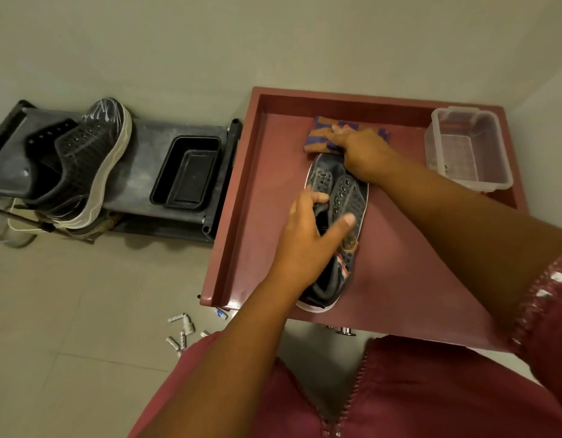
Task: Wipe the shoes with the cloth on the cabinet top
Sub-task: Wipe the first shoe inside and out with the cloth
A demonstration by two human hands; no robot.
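Observation:
A dark grey shoe point(346, 200) with a white sole lies on the reddish cabinet top point(267, 172), toe pointing away from me. My left hand point(311, 238) grips the shoe around its opening, thumb over the lace side. My right hand point(360, 151) presses a purple and orange patterned cloth point(320, 137) against the toe of the shoe. A second dark shoe point(90, 159) with a white sole stands tilted on the low grey rack point(140, 147) at the left.
A transparent plastic box point(466, 147) sits at the cabinet top's back right corner. A black tray point(186, 173) rests on the rack. Several small white tubes point(181, 330) lie on the tiled floor beside the cabinet. Pale footwear point(11, 232) stands under the rack.

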